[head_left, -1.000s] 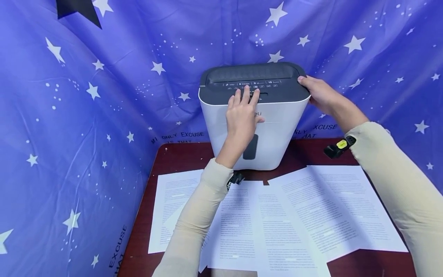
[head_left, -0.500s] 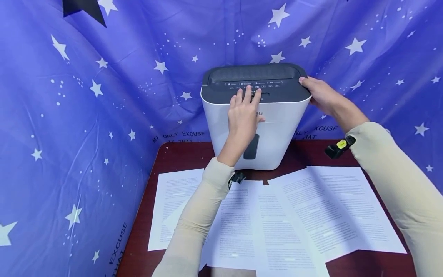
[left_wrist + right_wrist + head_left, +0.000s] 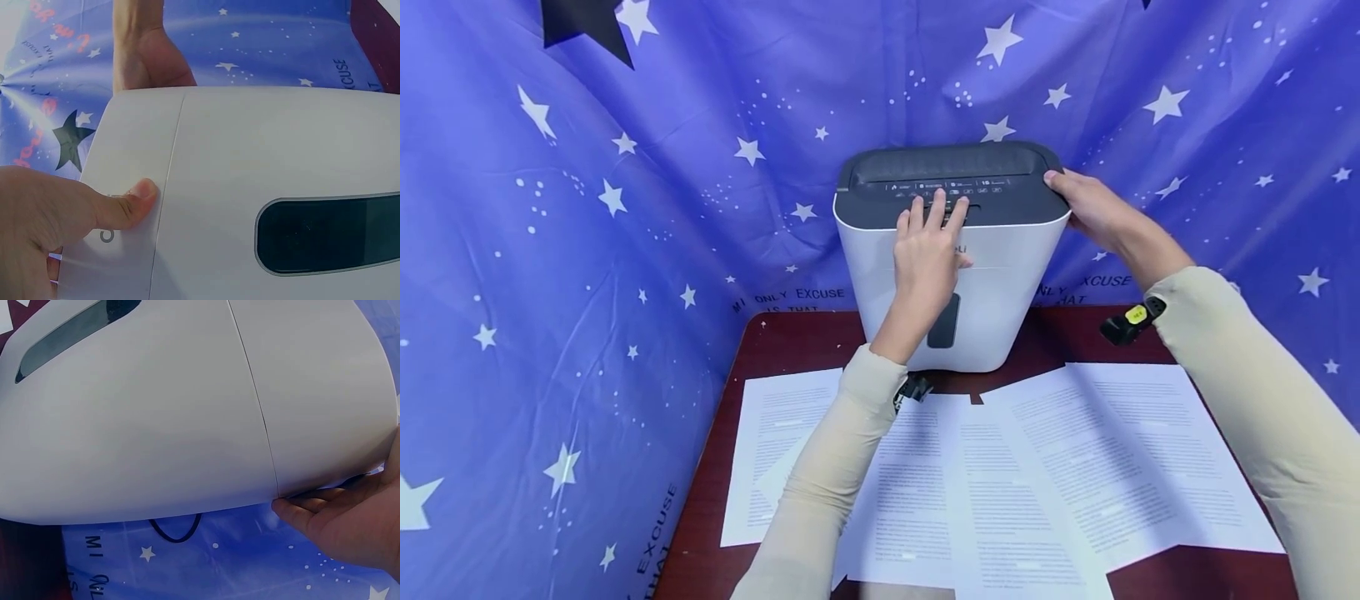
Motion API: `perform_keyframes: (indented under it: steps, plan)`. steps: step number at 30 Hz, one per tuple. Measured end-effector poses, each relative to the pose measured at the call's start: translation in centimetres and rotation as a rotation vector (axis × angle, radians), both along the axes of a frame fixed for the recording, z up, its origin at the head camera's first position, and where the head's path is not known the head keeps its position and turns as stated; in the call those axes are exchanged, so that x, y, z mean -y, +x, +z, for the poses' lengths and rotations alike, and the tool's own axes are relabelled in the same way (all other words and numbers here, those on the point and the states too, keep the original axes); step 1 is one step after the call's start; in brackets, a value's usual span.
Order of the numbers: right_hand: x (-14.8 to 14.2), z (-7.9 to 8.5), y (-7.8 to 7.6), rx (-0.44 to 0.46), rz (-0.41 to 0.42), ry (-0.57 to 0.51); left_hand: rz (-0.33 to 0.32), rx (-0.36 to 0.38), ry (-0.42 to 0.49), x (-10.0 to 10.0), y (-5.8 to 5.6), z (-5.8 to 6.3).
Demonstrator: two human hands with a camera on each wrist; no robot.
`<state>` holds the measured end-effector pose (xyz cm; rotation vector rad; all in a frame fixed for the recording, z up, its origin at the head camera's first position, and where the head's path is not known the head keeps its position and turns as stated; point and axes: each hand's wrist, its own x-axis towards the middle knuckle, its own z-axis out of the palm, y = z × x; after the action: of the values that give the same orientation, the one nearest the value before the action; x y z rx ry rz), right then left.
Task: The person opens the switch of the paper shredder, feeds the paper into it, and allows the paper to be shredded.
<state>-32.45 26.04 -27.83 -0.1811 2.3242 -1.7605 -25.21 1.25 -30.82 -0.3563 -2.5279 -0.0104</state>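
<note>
A white paper shredder (image 3: 992, 292) with a dark grey top (image 3: 880, 208) stands upright at the back of the table. My left hand (image 3: 927, 258) rests on its upper front edge, fairly straight fingers spread over the top panel by a small slider. In the left wrist view, the left thumb (image 3: 140, 195) presses the white front beside the partly covered logo. My right hand (image 3: 1093, 208) grips the upper right side, its thumb on the dark top. From the right wrist view, several right fingers (image 3: 297, 512) lie against the side below the rim.
Several printed sheets (image 3: 895, 500) lie spread and overlapping on the dark red table (image 3: 790, 342) in front of the shredder. A blue curtain (image 3: 647, 275) with white stars hangs close behind and to the left. A black cord (image 3: 178, 539) loops out behind the shredder.
Both hands keep their places on the shredder. The head view has shifted slightly; otherwise the shredder and the sheets look the same.
</note>
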Motion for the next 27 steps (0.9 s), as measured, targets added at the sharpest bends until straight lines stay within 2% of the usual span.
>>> perform_keyframes:
  steps: [19,25,27]
  plan:
    - [0.2,-0.1,0.4,0.042,0.000,0.014,-0.012,0.064,-0.002,0.2,0.3,0.0]
    - [0.2,0.8,-0.2,0.131,-0.020,-0.168,-0.042,0.053,0.021,0.4,-0.4,0.4]
    - [0.2,1.3,-0.5,0.150,-0.027,-0.192,-0.057,0.036,0.034,0.4,-0.8,0.4]
